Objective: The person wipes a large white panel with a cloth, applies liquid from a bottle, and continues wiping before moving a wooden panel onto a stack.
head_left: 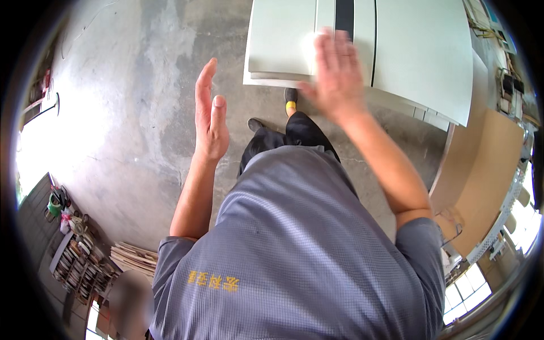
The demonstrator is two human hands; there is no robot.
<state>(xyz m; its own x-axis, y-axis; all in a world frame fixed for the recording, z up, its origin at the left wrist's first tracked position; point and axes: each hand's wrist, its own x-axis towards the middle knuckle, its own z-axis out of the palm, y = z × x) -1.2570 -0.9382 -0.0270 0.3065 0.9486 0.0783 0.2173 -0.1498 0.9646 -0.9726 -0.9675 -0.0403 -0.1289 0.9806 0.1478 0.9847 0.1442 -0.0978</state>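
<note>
My right hand (338, 76) is over the near edge of large white panels (422, 54), its fingers spread and somewhat blurred by motion. I cannot tell if it touches the surface. A dark strip (344, 16) runs between the panels just beyond its fingertips. On the left, my left hand (211, 122) is held up above the concrete floor, empty, with fingers straight and thumb apart. Nothing lies in either hand. At the panels' near left corner, a thinner white edge (272, 79) juts out below the top piece.
Large brown boards (481, 175) lean at the right beside the panels. At the lower left stands a rack (79, 263) crowded with small items, near a stack of thin boards (134, 256). Grey concrete floor (147, 102) spreads left of the panels.
</note>
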